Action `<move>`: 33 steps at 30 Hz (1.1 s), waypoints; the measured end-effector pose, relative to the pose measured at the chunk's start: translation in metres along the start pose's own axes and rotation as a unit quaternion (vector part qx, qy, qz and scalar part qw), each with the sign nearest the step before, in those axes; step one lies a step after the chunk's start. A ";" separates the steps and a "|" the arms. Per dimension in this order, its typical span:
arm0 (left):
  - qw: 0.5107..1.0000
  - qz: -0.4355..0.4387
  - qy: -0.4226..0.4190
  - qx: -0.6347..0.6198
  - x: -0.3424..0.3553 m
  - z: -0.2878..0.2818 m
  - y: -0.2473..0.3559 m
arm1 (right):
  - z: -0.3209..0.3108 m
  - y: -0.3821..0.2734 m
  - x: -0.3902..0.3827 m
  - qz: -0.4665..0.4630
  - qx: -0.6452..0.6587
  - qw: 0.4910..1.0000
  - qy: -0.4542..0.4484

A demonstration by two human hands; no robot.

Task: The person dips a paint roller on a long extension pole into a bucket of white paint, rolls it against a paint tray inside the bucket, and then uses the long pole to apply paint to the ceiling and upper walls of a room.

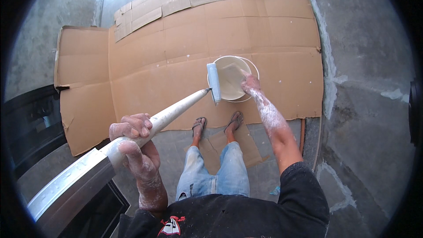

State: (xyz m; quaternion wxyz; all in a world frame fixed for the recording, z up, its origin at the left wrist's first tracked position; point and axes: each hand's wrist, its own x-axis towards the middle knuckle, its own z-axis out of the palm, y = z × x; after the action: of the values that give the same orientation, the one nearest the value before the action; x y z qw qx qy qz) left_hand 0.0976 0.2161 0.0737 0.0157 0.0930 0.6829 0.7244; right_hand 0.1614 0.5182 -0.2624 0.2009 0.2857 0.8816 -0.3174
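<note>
Presently, I log from my remote seat: one left hand [146, 161], fingers wrapped around a pale pole [176, 109] that slants from near left toward the centre. One light-blue roller [213, 83], at the pole's far end, by the left rim of the bucket. One white bucket [227, 62], on brown cardboard [176, 70]. One right hand [250, 83], at the bucket's right side; what its fingers hold I cannot tell. Two feet [199, 127] in flip-flops, near side of the bucket.

Pole [176, 109]: near-left of roller [213, 81]
Bucket [230, 94]: right of roller, over cardboard [150, 70]
Cardboard: on floor [177, 139]
Feet [199, 124]: at cardboard's near edge
</note>
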 end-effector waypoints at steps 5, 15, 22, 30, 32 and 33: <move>1.000 -0.003 -0.015 -0.007 0.005 -0.001 0.000 | 0.046 0.033 -0.022 0.303 0.210 0.919 0.138; 1.000 -0.018 0.012 -0.009 0.003 0.000 0.010 | 0.012 -0.012 0.016 -0.108 -0.053 0.987 -0.105; 1.000 -0.024 0.005 0.016 0.001 -0.008 0.016 | 0.003 -0.007 -0.001 0.022 0.003 1.000 -0.005; 1.000 -0.016 -0.002 0.007 0.005 -0.009 0.021 | 0.079 0.048 -0.023 0.308 0.270 0.884 0.224; 1.000 -0.014 0.009 0.005 0.002 -0.010 0.023 | 0.077 0.034 -0.016 0.222 0.202 0.938 0.172; 1.000 -0.010 0.018 0.010 -0.002 -0.013 0.024 | 0.060 0.008 -0.013 0.162 0.144 0.969 0.119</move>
State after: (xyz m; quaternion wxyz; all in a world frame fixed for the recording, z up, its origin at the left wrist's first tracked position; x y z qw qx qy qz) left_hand 0.0997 0.2018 0.0968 0.0101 0.0735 0.6910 0.7190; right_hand 0.1867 0.4778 -0.3017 0.1002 0.4864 0.7863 -0.3675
